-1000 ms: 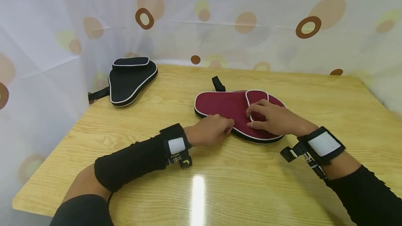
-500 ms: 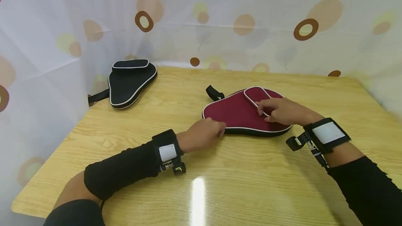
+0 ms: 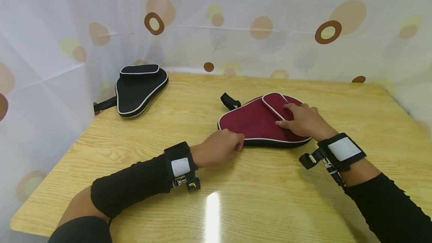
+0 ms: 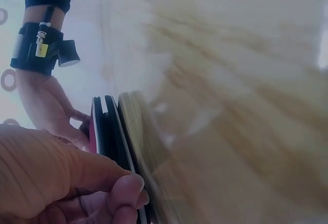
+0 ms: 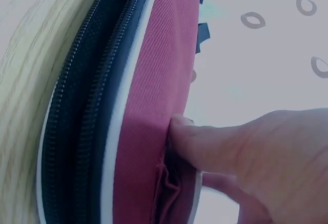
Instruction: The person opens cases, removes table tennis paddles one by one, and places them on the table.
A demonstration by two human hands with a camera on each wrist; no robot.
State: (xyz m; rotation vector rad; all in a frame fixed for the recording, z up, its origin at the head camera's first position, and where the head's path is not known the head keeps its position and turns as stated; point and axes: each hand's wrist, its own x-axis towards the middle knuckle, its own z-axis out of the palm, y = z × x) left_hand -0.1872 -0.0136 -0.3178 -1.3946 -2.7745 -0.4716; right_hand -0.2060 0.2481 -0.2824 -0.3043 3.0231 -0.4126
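A red table tennis bat case point(image 3: 251, 121) with white piping lies on the table in the head view. My left hand point(image 3: 219, 147) has curled fingers at its near edge. In the left wrist view the left hand's thumb and fingertips pinch at that edge; whether they hold a zip pull is hidden. My right hand point(image 3: 305, 121) rests on the case's pocket point(image 3: 275, 102), thumb and index finger spread apart. In the right wrist view its thumb touches the pocket's gaping mouth, and the side zip point(image 5: 92, 90) shows two parted rows of teeth.
A black bat case point(image 3: 140, 89) with white piping lies at the table's back left, its strap point(image 3: 105, 104) over the edge. The wooden table point(image 3: 256, 194) meets a patterned curtain point(image 3: 236, 10) at the back and sides. A black strap point(image 3: 230, 101) stands behind the red case.
The red case has turned, its narrow end shifting right. My left hand moved slightly left and toward me, then barely moved. The right hand's index finger has uncurled on the pocket.
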